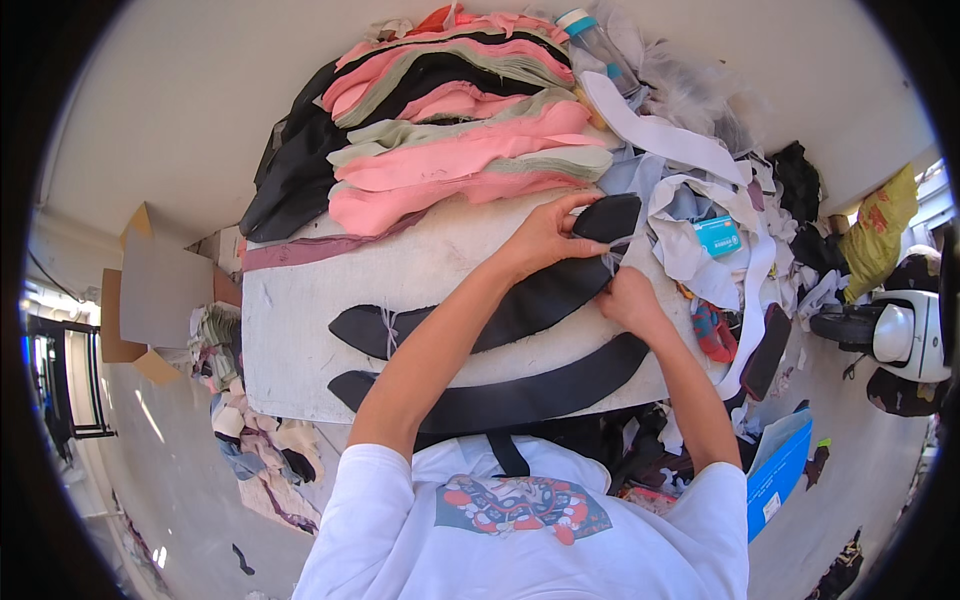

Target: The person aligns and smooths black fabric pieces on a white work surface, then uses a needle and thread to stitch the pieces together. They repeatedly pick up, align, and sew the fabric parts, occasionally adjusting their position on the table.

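Observation:
A curved bundle of black fabric pieces [536,300] lies across the pale cloth-covered table [292,300]. My left hand [551,236] grips the bundle near its right end, with the thumb beside a thin whitish tie strip [619,251] around it. Just below, my right hand [630,300] is closed, its fingertips pinching the lower part of that strip at the bundle's edge. Another whitish tie [389,330] is knotted round the bundle's left end. Nearer my body lies a second curved black fabric piece or stack [525,399], partly hidden by my left forearm.
Stacks of pink, grey-green and black fabric [457,157] fill the table's far side. At right are white fabric strips [660,139], scraps, a small teal box [718,235] and a clear bottle [604,52]. A cardboard box [161,292] stands left; a scooter [900,330] stands right.

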`<state>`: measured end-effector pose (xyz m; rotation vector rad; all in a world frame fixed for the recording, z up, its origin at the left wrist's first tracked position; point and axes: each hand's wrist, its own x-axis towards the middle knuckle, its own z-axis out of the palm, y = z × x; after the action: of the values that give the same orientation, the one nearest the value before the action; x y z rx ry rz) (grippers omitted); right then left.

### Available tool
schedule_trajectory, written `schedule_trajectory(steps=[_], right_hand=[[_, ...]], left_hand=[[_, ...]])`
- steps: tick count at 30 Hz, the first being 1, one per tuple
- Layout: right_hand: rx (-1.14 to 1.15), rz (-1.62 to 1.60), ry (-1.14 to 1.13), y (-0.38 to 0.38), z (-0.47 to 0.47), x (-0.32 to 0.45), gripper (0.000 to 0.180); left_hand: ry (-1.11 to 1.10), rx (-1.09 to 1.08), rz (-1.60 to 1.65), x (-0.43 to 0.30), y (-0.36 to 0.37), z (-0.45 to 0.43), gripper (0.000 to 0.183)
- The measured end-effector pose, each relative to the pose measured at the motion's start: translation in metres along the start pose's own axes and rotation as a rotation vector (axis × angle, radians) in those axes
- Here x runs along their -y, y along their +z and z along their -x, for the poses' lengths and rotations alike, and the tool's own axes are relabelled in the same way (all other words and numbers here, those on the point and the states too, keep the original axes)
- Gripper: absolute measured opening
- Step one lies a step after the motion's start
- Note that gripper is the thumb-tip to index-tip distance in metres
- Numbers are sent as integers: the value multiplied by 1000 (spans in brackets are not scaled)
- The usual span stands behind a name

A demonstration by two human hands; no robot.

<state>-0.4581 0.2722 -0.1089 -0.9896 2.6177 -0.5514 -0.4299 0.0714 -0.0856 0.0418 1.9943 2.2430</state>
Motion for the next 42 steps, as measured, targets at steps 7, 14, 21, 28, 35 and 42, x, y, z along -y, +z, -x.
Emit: schedule_trajectory(steps=[7, 14, 21, 28, 35, 42], right_hand=[[-96, 5, -36, 7, 24, 28, 23], [-92, 89, 1, 8, 29, 36, 23], [-119, 153, -88, 10, 36, 39, 19], [-22, 131, -241, 17, 56, 70, 20], [-65, 19, -173, -8, 61, 78, 27], [-112, -260, -143, -47, 24, 85, 34]], left_hand=[[106, -10, -1050, -17, -91, 54, 40], [308, -109, -1456, -8, -81, 79, 39], [377, -52, -1637, 7, -99, 40, 12], [-158, 242, -1094, -31, -126, 71, 24], [-293, 160, -239, -27, -87, 52, 26], [-213, 233, -162, -16, -54, 57, 13]])
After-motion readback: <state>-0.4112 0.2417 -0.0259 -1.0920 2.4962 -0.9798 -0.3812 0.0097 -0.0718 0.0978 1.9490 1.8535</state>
